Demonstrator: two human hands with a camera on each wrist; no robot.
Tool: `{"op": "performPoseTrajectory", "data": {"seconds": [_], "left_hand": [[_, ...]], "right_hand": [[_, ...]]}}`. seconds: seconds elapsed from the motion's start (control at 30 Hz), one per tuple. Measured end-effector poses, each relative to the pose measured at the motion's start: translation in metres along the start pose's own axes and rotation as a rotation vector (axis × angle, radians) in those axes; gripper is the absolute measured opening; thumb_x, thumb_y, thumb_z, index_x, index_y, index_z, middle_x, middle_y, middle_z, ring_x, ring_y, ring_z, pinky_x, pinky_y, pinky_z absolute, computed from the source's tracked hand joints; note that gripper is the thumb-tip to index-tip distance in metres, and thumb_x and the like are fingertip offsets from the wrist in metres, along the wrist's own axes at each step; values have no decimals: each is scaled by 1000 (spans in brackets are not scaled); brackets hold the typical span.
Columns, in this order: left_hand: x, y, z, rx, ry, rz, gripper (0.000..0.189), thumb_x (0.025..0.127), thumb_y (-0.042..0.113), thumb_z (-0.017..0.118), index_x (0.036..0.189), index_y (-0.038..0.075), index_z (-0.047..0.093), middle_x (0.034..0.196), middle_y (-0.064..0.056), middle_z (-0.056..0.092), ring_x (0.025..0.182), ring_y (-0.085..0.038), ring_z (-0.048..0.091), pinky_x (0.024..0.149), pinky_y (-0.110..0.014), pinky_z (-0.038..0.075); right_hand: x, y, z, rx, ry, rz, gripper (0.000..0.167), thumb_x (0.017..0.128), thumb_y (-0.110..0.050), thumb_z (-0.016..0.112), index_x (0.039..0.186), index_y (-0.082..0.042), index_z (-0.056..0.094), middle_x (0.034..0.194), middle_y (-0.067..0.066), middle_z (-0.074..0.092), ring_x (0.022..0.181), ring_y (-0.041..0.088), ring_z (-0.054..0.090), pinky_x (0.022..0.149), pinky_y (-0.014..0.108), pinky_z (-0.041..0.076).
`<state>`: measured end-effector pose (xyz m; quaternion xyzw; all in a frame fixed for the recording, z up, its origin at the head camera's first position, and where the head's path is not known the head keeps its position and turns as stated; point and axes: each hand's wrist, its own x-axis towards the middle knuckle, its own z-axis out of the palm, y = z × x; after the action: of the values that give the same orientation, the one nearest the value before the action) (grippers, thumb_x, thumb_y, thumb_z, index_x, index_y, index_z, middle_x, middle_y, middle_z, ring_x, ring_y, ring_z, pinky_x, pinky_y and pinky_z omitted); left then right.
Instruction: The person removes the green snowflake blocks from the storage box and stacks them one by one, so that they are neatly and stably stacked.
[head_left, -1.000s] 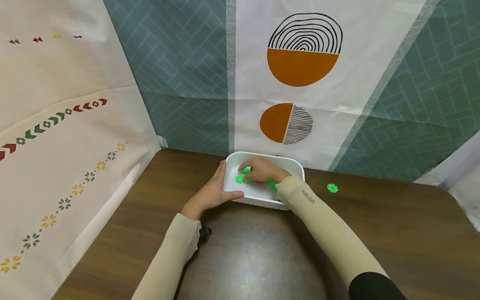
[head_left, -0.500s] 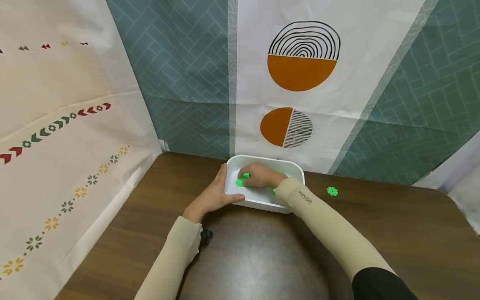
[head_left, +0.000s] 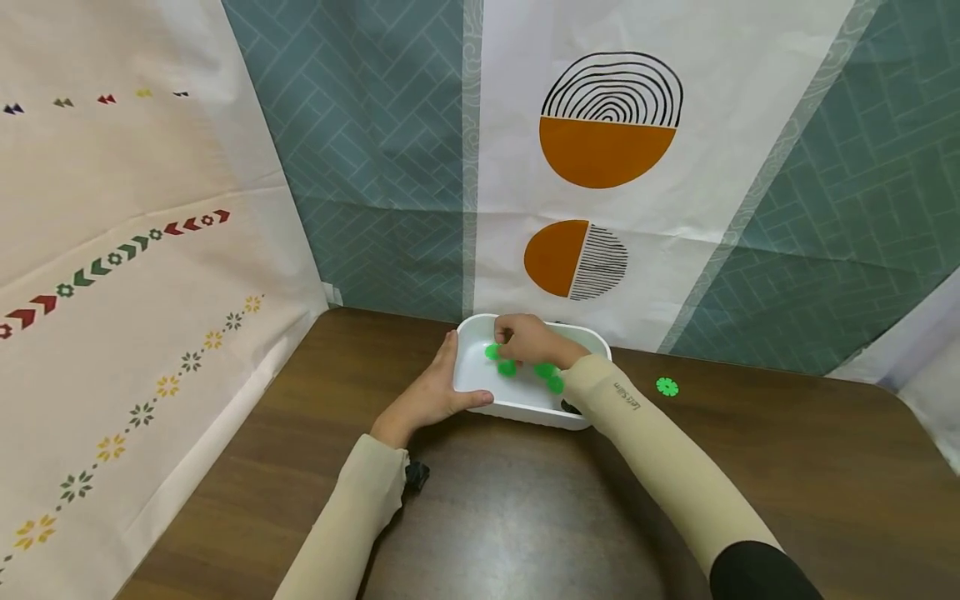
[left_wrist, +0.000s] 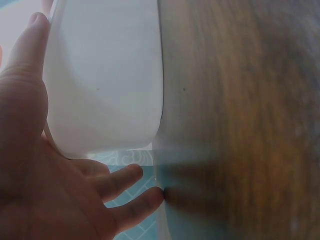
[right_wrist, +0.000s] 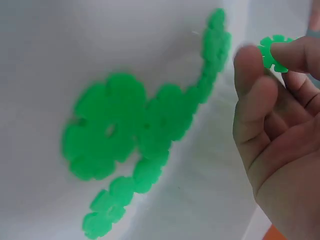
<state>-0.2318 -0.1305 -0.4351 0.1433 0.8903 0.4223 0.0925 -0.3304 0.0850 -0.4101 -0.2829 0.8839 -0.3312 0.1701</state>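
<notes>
A white plastic tub (head_left: 477, 385) stands against the back wall, with several green notched discs (head_left: 507, 368) in it. In the right wrist view these discs (right_wrist: 107, 127) lie close together, some overlapping in a row. Over the tub, my right hand (head_left: 530, 338) pinches one green notched disc (right_wrist: 270, 47) between thumb and fingers, its edge showing. My left hand (head_left: 430, 392) spans the tub's near left corner. Its thumb lies along the front rim and its fairly straight fingers run beside the left end, with the lower fingers spread (left_wrist: 132, 209) in the left wrist view.
One more green disc (head_left: 667, 387) lies on the brown wooden table (head_left: 495, 508), right of the tub. Patterned cloth hangs behind the table (head_left: 390, 208) and along the left side. A small dark object (head_left: 416, 476) sits under the left wrist.
My right hand has lifted from the tub's left part and moved slightly right, pinching a disc. The discs at the left have shifted. My left hand stays on the tub's corner.
</notes>
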Motion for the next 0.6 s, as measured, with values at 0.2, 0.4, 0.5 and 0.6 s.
{"op": "performPoseTrajectory", "data": {"seconds": [0.2, 0.4, 0.5, 0.6], "left_hand": [[0, -2, 0, 4, 6, 2, 127, 83, 52, 80, 161, 4, -9, 168, -14, -6, 147, -35, 22, 115, -48, 25], [1, -1, 0, 2, 6, -6, 128, 83, 52, 81, 161, 5, -10, 168, -13, -6, 147, -34, 21, 116, -47, 24], [0, 0, 0, 2, 8, -4, 128, 83, 51, 81, 160, 5, -10, 168, -14, -5, 148, -34, 21, 116, -48, 24], [0, 1, 1, -2, 15, -4, 128, 83, 50, 82, 161, 4, -8, 168, -14, -4, 147, -35, 22, 115, -49, 25]], "right_hand": [[-9, -6, -19, 227, 58, -17, 8, 97, -8, 62, 93, -6, 55, 95, 24, 70, 64, 43, 65, 53, 37, 52], [-28, -18, -38, 343, 162, -86, 9, 99, -7, 59, 108, -5, 56, 89, 19, 70, 64, 55, 56, 52, 36, 51], [-42, -24, -48, 356, 181, -103, 12, 101, -8, 56, 112, -5, 55, 84, 16, 67, 62, 55, 54, 51, 38, 51], [-60, -28, -54, 346, 203, -117, 14, 103, -9, 53, 116, -5, 54, 82, 20, 63, 56, 48, 54, 51, 39, 51]]}}
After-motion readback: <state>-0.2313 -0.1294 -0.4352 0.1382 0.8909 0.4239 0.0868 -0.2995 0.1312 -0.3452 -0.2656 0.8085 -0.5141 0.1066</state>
